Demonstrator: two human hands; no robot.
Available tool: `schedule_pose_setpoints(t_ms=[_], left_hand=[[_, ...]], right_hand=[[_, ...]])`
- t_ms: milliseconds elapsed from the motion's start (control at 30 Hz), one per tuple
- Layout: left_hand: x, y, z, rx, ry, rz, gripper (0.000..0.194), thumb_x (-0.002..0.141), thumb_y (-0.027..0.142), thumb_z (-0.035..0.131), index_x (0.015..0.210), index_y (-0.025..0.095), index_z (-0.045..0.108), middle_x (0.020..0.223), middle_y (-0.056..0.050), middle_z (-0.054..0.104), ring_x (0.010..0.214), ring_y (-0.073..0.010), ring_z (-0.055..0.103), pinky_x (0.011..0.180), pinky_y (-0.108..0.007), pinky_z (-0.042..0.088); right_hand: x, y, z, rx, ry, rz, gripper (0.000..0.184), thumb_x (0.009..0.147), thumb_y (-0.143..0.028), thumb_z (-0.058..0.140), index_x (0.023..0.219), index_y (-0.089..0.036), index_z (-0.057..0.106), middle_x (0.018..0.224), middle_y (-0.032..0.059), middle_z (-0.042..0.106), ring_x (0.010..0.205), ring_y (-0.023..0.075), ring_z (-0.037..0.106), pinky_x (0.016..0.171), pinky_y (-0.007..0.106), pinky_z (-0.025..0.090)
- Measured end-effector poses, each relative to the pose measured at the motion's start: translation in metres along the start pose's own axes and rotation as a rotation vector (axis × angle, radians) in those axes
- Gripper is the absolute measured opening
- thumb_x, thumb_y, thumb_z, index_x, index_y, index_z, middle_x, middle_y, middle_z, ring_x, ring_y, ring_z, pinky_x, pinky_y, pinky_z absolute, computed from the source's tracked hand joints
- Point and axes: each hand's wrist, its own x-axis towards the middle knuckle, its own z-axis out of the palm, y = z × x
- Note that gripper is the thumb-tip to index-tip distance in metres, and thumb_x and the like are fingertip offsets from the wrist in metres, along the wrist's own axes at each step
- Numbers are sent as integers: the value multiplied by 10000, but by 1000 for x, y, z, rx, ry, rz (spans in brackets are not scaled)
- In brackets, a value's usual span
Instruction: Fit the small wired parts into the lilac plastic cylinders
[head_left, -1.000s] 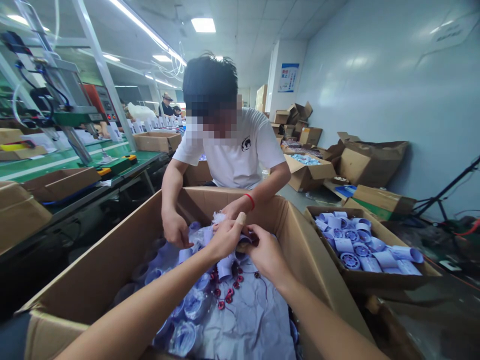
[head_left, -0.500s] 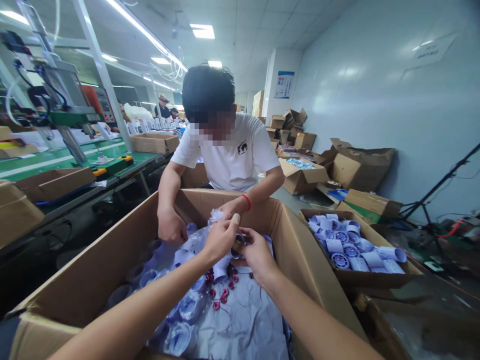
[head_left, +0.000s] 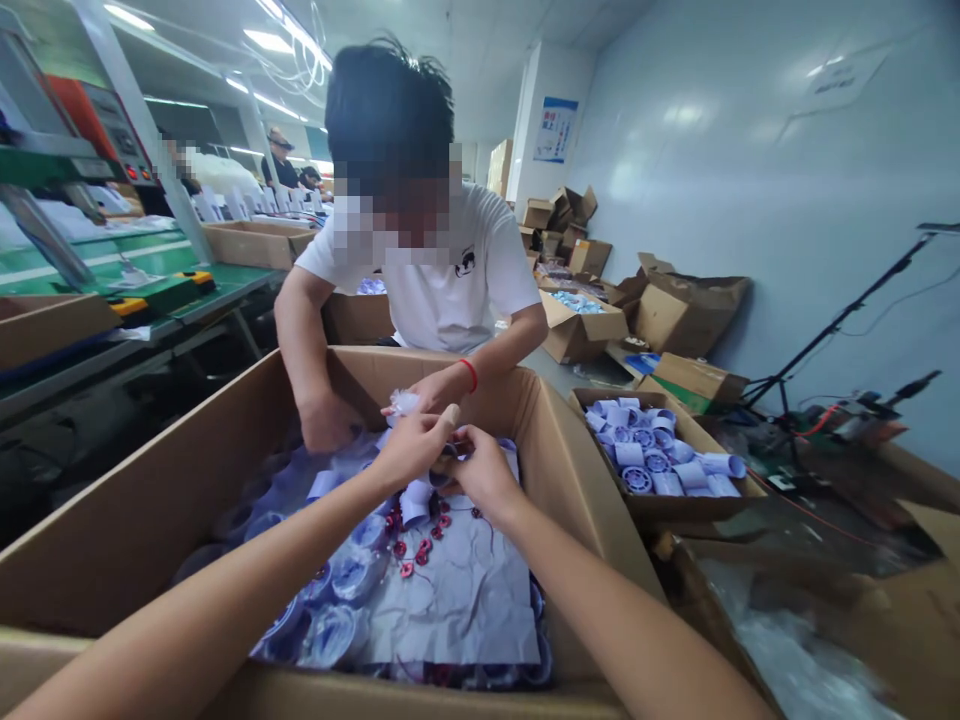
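"Where's there room to reach in?"
"From the near edge, over the grey paper [head_left: 480, 605], between the left forearm [head_left: 247, 590] and right forearm [head_left: 592, 600]. Small red parts [head_left: 424, 549] lie on its left."
"Further in?"
"Left hand [head_left: 412, 445] and right hand [head_left: 484, 472], close together, bar the middle."
"The far side?"
"A co-worker [head_left: 435, 305] leans over the carton [head_left: 600, 490], both arms inside. Wrapped tubes [head_left: 330, 635] crowd the left."

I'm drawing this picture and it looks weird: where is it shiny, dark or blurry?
Head view: pale glare spots on the wall; head view: dark shadow under the green workbench; head view: clear plastic at lower right looks blurry; head view: the tube between the left hand and right hand is hard to make out.
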Motion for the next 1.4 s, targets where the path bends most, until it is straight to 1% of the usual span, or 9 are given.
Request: schedule_pose_setpoints(t_ms=[133,267,433,533,733,867,1067,1267,1400], left_hand=[[4,0,-2,-81,33,35,544,747,602,418,509,153,612,522,-35,593,571,-171,537,529,-258,367],[2,1,2,-156,136,71,548,754,596,400,520,147,610,547,-49,622,592,-183,563,541,-263,394],[-11,6,7,-184,313,81,500,793,527,372,546,157,603,539,-26,602,589,-177,564,543,-260,390],[-17,10,8,-178,350,87,489,816,498,357,550,163,594,538,-21,595,586,-170,557,537,-255,377],[-17,14,8,-65,309,68,465,814,464,383,492,168,541,501,-7,557,549,-149,520,530,-255,337],[-11,8,9,-33,198,31,472,807,486,396,499,170,564,513,-17,579,569,-160,537,537,-256,340],[1,3,2,-263,47,33,473,742,543,490,469,164,565,478,-27,577,510,-150,512,547,-262,374],[8,-4,-5,-595,85,27,475,722,571,514,516,150,598,538,-43,617,555,-159,538,558,-267,410],[7,-8,-5,-633,102,71,468,769,534,485,536,147,608,590,-64,648,619,-180,579,594,-277,439]], right_hand=[[1,-6,-2,145,-68,2,494,448,-350,830,821,-194,546,855,-1,570,690,159,608,478,285,558],[-3,-7,-1,237,-68,8,547,422,-342,856,861,-207,559,896,-8,554,704,147,596,523,313,574],[-8,-5,5,393,-67,87,556,424,-299,862,900,-242,582,793,-52,562,682,140,600,603,354,580],[-11,-4,7,460,-82,139,504,468,-288,837,900,-247,580,712,-67,578,667,150,617,630,367,576],[-10,-4,5,432,-21,155,488,400,-216,862,795,-205,577,657,-74,577,595,132,611,626,353,574],[-10,-6,3,329,37,195,465,392,-204,876,720,-176,548,649,-58,571,537,114,578,563,334,568],[-9,-9,4,234,38,121,491,421,-294,883,737,-178,526,692,-36,558,627,146,611,500,273,541],[-6,-12,2,237,-76,22,519,587,-600,730,845,-191,541,744,-23,574,551,107,576,527,270,522],[-7,-11,2,153,-62,-26,565,597,-632,693,925,-192,558,758,-20,567,556,115,567,525,276,509]])
